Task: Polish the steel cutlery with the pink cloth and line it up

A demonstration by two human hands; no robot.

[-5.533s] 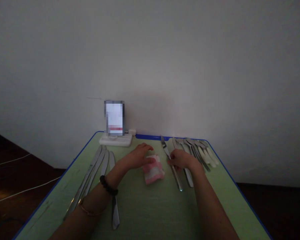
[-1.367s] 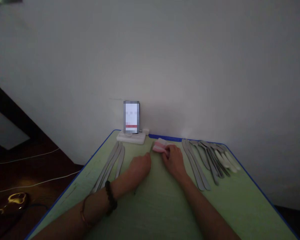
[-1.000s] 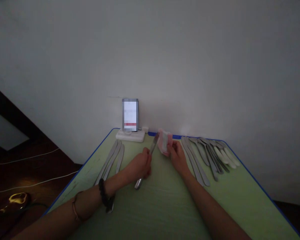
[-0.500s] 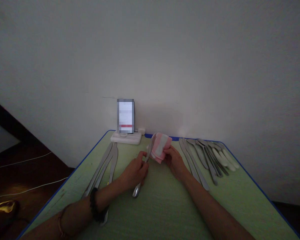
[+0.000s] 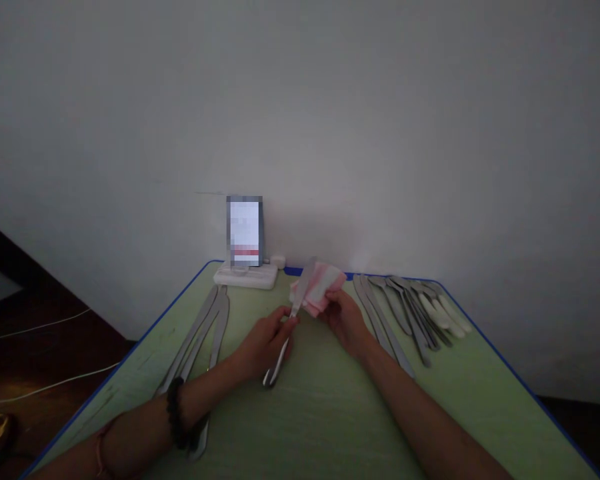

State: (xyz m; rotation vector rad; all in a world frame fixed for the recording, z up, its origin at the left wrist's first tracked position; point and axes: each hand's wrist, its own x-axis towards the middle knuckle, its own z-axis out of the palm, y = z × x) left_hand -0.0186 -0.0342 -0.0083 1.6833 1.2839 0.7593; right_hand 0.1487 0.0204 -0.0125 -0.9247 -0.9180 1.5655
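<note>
My left hand (image 5: 267,340) is closed around the handle of a table knife (image 5: 303,290), whose blade points up and away from me. Against the blade lies a folded pink-and-white striped cloth (image 5: 324,287), pinched by my right hand (image 5: 345,323) at its near right edge. Several similar knives (image 5: 219,327) lie on the table left of my left hand, their lower ends partly covered by my forearm. Right of my right hand, two more knives (image 5: 387,327) lie side by side.
A phone (image 5: 245,230) with a lit, blurred screen stands on a white base (image 5: 246,275) by the wall. Several spoons and other utensils (image 5: 415,313), some with white handles (image 5: 440,315), lie at the right. The green table (image 5: 310,427) has a blue edge; white cables (image 5: 50,385) run at the left.
The cloth has shifted behind the knife blade, so more of the blade shows. The knife's handle end has turned slightly. The whole view has moved a little.
</note>
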